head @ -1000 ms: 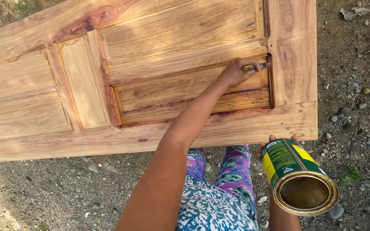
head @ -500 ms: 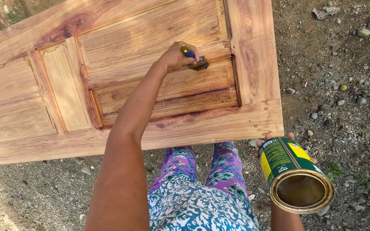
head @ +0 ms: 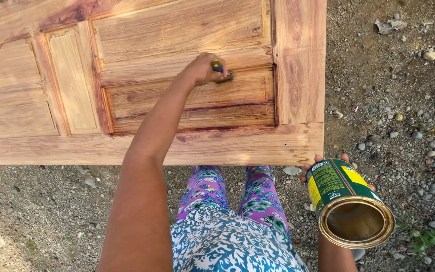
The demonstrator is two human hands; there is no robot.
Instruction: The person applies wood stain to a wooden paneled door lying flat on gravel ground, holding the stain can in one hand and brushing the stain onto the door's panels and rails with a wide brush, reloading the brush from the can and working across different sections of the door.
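Panelled wooden door (head: pixel 187 30): lay flat over gravel ground (head: pixel 388 85), grain golden, darker wet streaks along the recessed panel edges. Open tin can (head: pixel 351 209): green and yellow label, brassy inside, contents not discernible; right hand (head: pixel 328 163) was wrapped around its far side. Paintbrush (head: pixel 221 72): blue-yellow handle, bristles pressed on the lower panel, clenched in the left hand (head: pixel 202 68).

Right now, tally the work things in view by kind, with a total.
Wooden door: 1
Paintbrush, in the left hand: 1
Open green can, in the right hand: 1
Total: 3
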